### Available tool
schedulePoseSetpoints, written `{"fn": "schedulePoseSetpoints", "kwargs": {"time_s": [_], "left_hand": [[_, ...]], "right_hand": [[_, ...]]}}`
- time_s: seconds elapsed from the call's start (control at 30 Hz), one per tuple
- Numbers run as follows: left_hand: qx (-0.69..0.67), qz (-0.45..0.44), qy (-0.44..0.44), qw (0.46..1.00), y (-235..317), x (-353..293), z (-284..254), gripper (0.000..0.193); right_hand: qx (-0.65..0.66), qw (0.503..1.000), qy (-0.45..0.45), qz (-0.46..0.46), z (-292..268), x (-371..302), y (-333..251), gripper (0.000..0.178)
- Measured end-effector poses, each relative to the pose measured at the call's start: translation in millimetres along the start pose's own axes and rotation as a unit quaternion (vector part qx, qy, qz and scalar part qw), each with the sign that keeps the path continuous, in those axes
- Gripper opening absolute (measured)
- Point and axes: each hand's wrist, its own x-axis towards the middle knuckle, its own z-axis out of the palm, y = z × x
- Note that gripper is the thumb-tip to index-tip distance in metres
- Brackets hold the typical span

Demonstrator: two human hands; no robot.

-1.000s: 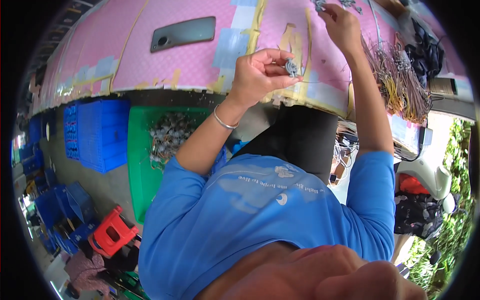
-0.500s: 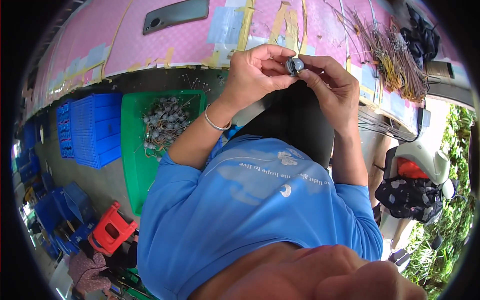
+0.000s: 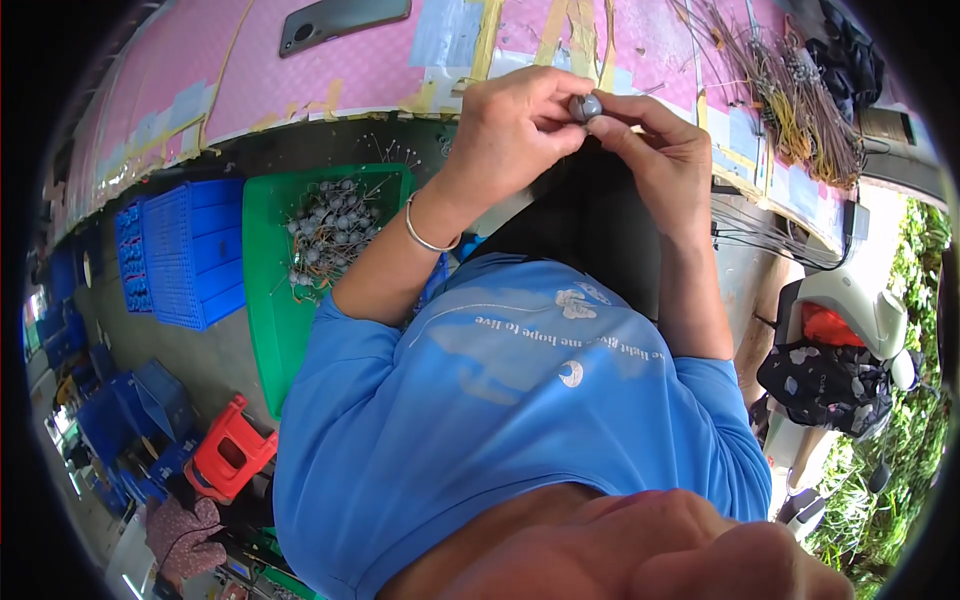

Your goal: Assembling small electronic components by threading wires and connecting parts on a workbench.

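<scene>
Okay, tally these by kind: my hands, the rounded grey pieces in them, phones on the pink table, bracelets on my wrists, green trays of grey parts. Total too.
Left hand and right hand: 2
Rounded grey piece visible in them: 1
Phone: 1
Silver bracelet: 1
Green tray: 1
Total: 6

Bright daylight beyond the right edge of the pink tabletop (image 3: 300, 80), washed-out glare beside sunlit foliage (image 3: 912, 400), deep shadow under the tabletop's near edge, that edge bowed by fisheye distortion, black corners
</scene>
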Motion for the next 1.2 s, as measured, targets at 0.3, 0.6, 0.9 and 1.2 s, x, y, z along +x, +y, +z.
{"fn": "schedulePoseSetpoints", "kwargs": {"time_s": [0.3, 0.6, 0.9, 1.2], "left_hand": [[-0.235, -0.077, -0.081, 0.966, 6, 3, 5, 0.045], [-0.211, -0.103, -0.014, 0.972, 15, 1, 20, 0.051], [-0.065, 0.043, 0.008, 0.997, 1, -8, 6, 0.024], [-0.025, 0.053, -0.041, 0.997, 19, -9, -15, 0.021]], "right_hand": [[0.242, 0.964, -0.101, 0.034, -18, 5, 3, 0.027], [0.343, 0.938, -0.046, 0.02, -1, 5, 15, 0.024], [0.195, 0.977, 0.064, -0.053, -5, -2, 15, 0.018], [0.159, 0.985, -0.021, -0.067, -14, -7, 9, 0.022]]}}
